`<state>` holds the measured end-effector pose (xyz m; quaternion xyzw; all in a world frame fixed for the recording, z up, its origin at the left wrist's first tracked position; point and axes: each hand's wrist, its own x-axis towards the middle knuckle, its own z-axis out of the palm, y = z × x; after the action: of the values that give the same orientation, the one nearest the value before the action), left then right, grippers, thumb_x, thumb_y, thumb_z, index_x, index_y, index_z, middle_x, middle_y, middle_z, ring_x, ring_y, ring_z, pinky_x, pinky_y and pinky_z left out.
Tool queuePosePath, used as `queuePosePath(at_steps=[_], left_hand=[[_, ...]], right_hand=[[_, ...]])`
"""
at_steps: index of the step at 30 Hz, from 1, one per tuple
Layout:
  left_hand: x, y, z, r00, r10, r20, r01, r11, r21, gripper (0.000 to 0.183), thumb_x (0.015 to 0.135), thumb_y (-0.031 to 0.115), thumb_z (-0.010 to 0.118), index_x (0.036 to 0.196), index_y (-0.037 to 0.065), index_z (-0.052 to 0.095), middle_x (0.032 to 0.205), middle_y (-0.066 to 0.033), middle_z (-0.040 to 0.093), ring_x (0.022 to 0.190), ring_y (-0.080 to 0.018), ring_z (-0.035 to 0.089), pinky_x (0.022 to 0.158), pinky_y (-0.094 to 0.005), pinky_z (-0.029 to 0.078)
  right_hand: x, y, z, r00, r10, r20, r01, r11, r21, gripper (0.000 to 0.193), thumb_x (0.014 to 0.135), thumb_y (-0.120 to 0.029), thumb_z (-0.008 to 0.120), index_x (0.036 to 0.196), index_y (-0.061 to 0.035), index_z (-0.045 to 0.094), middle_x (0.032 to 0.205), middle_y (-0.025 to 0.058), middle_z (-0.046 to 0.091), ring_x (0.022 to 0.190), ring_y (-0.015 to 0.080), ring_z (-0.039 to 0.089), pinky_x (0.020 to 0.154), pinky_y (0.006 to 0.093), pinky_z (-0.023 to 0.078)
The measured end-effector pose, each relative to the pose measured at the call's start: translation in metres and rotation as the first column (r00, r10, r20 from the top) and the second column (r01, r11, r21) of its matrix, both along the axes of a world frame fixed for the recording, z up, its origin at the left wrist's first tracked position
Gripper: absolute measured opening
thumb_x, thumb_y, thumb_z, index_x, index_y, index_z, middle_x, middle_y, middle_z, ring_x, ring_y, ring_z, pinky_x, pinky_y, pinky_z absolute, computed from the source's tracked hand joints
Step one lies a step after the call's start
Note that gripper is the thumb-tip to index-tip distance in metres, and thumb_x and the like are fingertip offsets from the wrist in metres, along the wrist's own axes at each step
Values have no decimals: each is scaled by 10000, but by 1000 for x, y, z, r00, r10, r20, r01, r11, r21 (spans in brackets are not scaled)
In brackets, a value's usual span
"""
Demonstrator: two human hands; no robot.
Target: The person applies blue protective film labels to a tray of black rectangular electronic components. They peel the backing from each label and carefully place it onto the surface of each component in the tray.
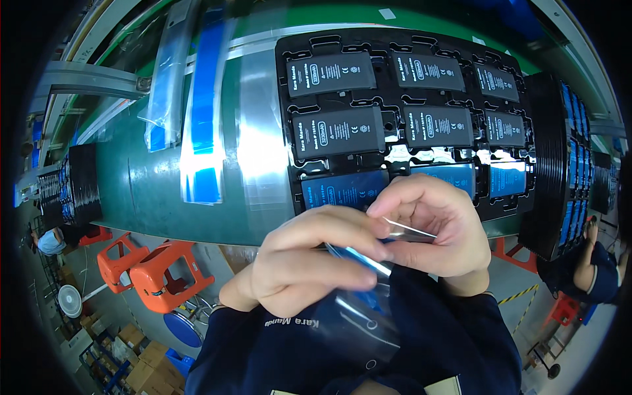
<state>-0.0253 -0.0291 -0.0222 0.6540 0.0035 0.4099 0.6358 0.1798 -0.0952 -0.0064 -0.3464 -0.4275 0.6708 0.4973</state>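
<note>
Close to my chest, both hands hold a clear plastic film (366, 315) with a blue strip in it; it hangs down in front of my dark shirt. My left hand (306, 260) is closed, its fingers pinching the film's upper part. My right hand (444, 227) is curled, thumb and forefinger closed on the film's upper edge beside the left fingertips. Just beyond them lies a black plastic tray (394, 99) with flat phone batteries. The two farther rows show dark grey batteries (332, 74); the nearest row shows blue-faced batteries (339, 189), partly hidden by my hands.
Left of the tray, blue-and-clear film strips (207, 125) lie on the green table (125, 181). A tall stack of black trays (548, 164) stands at the right, another stack (83, 184) far left. Orange stools (161, 276) and cardboard boxes (155, 368) are on the floor. People sit at both sides.
</note>
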Motion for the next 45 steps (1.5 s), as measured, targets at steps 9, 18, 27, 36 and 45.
queuePosePath(at_steps=[9, 18, 27, 36, 45], left_hand=[[-4, -7, 10, 902, 361, -238, -381, 924, -42, 319, 793, 47, 681, 1090, -63, 644, 1118, -216, 605, 979, -281, 635, 841, -341, 505], [-5, -2, 17, 789, 480, -383, -406, 876, 262, 251, 745, -48, 732, 995, -52, 710, 832, -116, 660, 685, -148, 622, 588, -223, 461], [-6, 1, 21, 819, 365, -443, -250, 922, 296, 201, 729, 12, 762, 921, -36, 722, 785, -130, 658, 625, -184, 626, 536, -261, 471], [-22, -14, 33, 819, 298, -490, -117, 923, 366, 181, 765, 68, 761, 845, -61, 663, 770, -124, 607, 576, -239, 601, 495, -320, 470], [-39, -12, 38, 864, 169, -474, -37, 960, 276, 137, 767, 65, 767, 789, -32, 673, 723, -102, 594, 528, -197, 583, 438, -296, 435]], right_hand=[[-7, 0, -1, 994, -106, 28, 104, 992, 66, 422, 817, 130, 633, 1219, 37, 545, 1095, 70, 574, 880, 80, 545, 757, 219, 483], [-7, -1, 0, 992, -109, 63, 103, 990, 92, 364, 815, 118, 639, 1167, 35, 596, 1070, 81, 580, 887, 90, 583, 761, 229, 509], [-8, 2, 1, 946, -189, 261, 119, 957, 263, 376, 769, 128, 626, 1132, 30, 632, 1153, 157, 542, 916, 173, 631, 753, 255, 542], [-15, -4, 10, 692, -419, 588, -116, 740, 663, 267, 651, -15, 773, 911, -46, 723, 1086, 145, 636, 904, 290, 631, 708, 334, 526], [-27, -6, 10, 800, -276, 532, -235, 672, 702, 248, 718, -41, 732, 956, 16, 694, 951, 114, 649, 733, 211, 650, 588, 289, 547]])
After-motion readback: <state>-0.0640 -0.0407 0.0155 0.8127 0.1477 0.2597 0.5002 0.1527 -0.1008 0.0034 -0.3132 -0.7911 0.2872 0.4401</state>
